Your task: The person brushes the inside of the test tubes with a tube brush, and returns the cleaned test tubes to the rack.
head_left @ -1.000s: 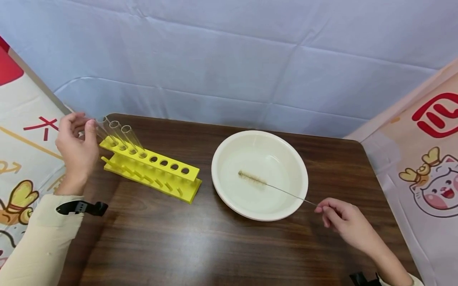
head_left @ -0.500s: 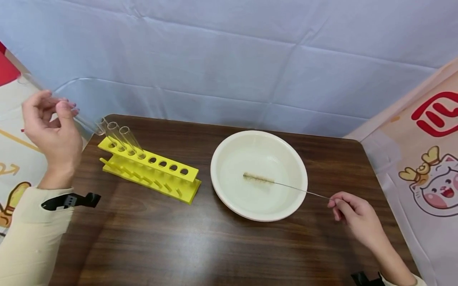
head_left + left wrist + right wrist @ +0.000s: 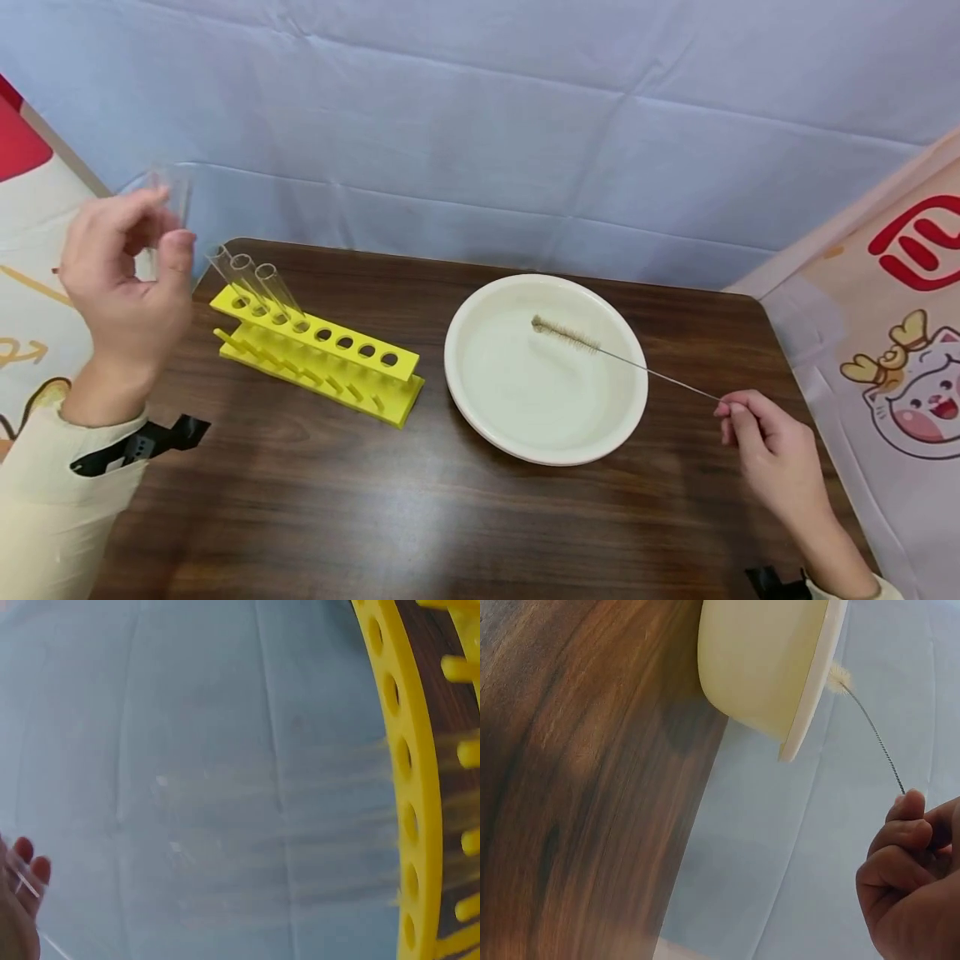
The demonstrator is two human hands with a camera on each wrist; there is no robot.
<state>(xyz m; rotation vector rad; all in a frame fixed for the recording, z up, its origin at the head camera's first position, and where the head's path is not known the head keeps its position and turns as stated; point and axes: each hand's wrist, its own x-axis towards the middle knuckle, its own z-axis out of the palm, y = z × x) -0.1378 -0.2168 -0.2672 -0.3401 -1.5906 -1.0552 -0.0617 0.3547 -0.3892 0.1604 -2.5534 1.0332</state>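
My left hand (image 3: 131, 275) is raised left of the yellow test tube rack (image 3: 403, 367) and holds a clear test tube (image 3: 180, 196), blurred by motion. In the left wrist view the fingertips (image 3: 39, 868) curl about that tube at the lower left. Three more glass test tubes (image 3: 276, 287) lean in holes at the rack's left end. With thumb and fingers my right hand (image 3: 776, 450) pinches the wire handle of a test tube brush (image 3: 566, 333). Its bristles hang over the white basin (image 3: 453, 367), and the right wrist view shows them just past the rim.
The basin holds what looks like water and stands right of the rack on the dark wooden table (image 3: 330, 500). A pale cloth backdrop (image 3: 480, 150) rises behind the table. Printed cartoon panels (image 3: 930, 392) flank both sides.
My left hand has lifted a test tube up and left out of the rack, then turned it more upright. My right hand has moved right, raising the brush out of the basin's water.
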